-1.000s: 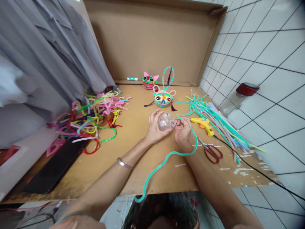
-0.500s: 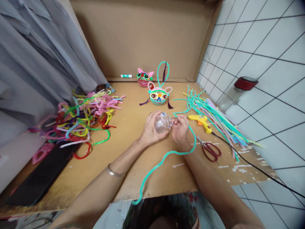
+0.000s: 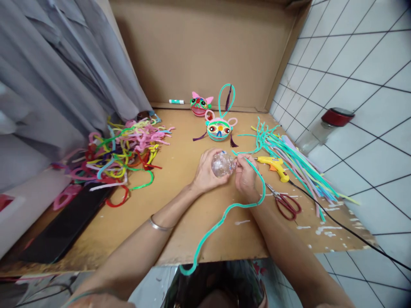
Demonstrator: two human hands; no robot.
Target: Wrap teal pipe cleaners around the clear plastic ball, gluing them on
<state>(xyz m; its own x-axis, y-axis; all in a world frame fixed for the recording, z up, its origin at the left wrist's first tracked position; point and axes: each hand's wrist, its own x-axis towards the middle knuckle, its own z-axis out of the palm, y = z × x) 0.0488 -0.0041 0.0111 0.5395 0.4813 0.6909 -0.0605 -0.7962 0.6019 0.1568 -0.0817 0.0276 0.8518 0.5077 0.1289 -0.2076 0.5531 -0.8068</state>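
cardboard sheet (image 3: 180, 222): brown work surface filling the centre of the frame, its back flap standing upright across the top.
grey cloth (image 3: 54, 81): hanging folds, upper left of the frame.
white tiled floor (image 3: 362, 64): right side of the frame.
black flat slab (image 3: 64, 226): lower left, lying on the cardboard's edge.
heap of mixed pipe cleaners (image 3: 122, 154): pink, yellow, green and red, left of centre.
bundle of straight pipe cleaners (image 3: 295, 162): mostly teal, right of centre, fanned toward the lower right.
long teal pipe cleaner (image 3: 224, 209): runs from the right hand in a loop down to the bottom centre of the frame.
left hand (image 3: 207, 173): centre of frame, fingers curled around the clear ball, cupping it from the left.
right hand (image 3: 245, 177): just right of the ball, fingertips pinching the teal pipe cleaner's end against the ball.
clear ball (image 3: 223, 164): glittery, see-through, held between both hands just above the cardboard, centre of frame.
glass jar with red lid (image 3: 324, 126): on the tiles, right.
two finished pipe-cleaner faces: one teal with looped ears (image 3: 218, 129), one with pink ears (image 3: 199, 105) behind it, upper centre.
yellow glue gun (image 3: 272, 164): right of the right hand, black cord trailing to the lower right.
red-handled scissors (image 3: 285, 203): below the glue gun.
silver bangle (image 3: 157, 224): on the left wrist.
green-and-white marker (image 3: 176, 102): at the foot of the back flap.
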